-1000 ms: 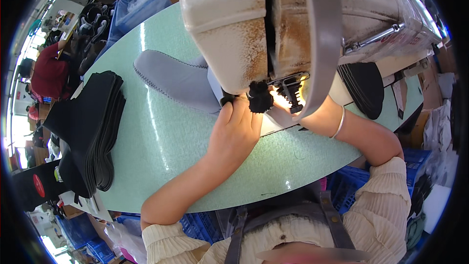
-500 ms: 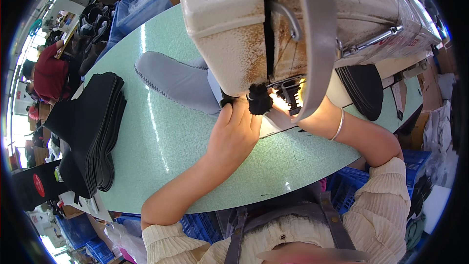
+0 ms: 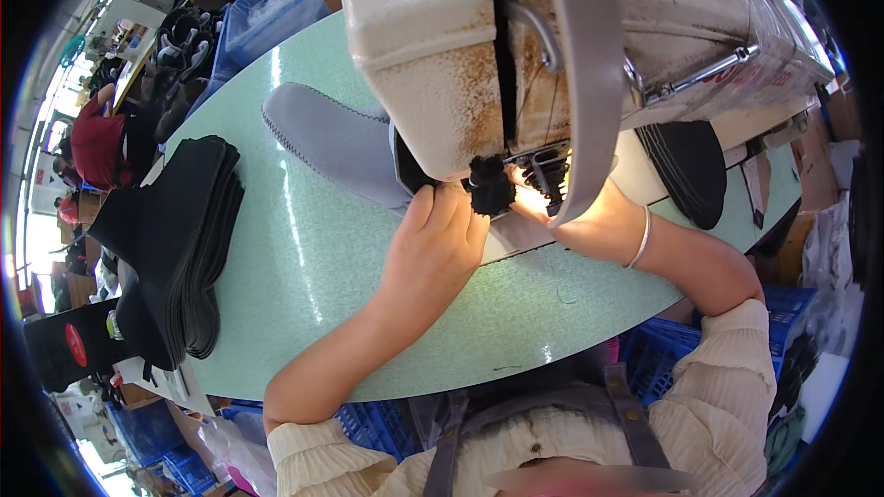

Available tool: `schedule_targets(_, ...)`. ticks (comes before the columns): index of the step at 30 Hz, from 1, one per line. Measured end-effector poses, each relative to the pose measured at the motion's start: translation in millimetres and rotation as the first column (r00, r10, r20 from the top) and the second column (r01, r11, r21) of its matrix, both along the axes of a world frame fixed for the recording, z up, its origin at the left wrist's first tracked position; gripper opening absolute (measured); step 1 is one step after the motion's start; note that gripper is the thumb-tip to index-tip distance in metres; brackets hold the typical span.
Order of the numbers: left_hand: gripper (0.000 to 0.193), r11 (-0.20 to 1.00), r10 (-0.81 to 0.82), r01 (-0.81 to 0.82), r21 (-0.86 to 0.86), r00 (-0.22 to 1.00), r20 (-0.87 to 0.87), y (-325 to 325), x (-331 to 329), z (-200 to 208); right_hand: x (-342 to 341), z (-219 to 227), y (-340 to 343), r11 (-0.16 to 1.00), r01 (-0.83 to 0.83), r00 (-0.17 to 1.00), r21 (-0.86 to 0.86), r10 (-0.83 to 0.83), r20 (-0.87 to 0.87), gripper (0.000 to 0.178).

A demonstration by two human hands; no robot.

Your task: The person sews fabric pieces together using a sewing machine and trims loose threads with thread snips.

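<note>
A worn cream sewing machine (image 3: 424,64) hangs over the pale green table, its lamp lighting the stitching area. My left hand (image 3: 437,235) is closed just under the machine's head, fingers curled together at the edge of a black fabric piece (image 3: 410,166). Its fingertips are partly hidden by the head and a fuzzy black wheel (image 3: 491,186). My right hand (image 3: 594,221) reaches in from the other side, fingers drawn together near the needle area; a grey curved bar hides part of it. Left of the head lies a grey sock-shaped piece (image 3: 331,143) with a zigzag-stitched edge.
A thick stack of black cut pieces (image 3: 175,248) sits at the table's left edge. Black rounded pieces (image 3: 686,175) lie right of the machine. Blue crates (image 3: 649,359) stand below the table. Farther left, a person in a red shirt (image 3: 99,143) is near other benches.
More of the black piece shows beside my left hand, which has shifted slightly left. The grey piece has moved a little. The person in red has shifted, and the whole view has moved slightly.
</note>
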State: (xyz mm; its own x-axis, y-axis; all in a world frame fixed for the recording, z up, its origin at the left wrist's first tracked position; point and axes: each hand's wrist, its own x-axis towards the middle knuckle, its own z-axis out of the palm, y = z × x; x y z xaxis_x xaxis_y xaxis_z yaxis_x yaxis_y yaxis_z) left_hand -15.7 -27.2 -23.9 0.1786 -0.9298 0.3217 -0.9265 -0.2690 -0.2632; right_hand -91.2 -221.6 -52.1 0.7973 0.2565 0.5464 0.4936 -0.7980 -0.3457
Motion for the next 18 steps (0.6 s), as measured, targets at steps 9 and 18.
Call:
schedule_targets(9, 0.005, 0.997, -0.071, 0.066, 0.048, 0.993, 0.094, 2.4, 18.3, 2.7, -12.7, 19.0, 6.3, 0.897, 0.108, 0.994, -0.429, -0.088, 0.067, 0.020)
schedule_targets(18, 0.023, 0.996, -0.056, 0.049, 0.073, 0.993, 0.107, 7.5, 28.8, 2.0, -9.8, 12.8, -2.5, 0.970, 0.062, 0.998, -0.236, -0.059, 0.022, 0.026)
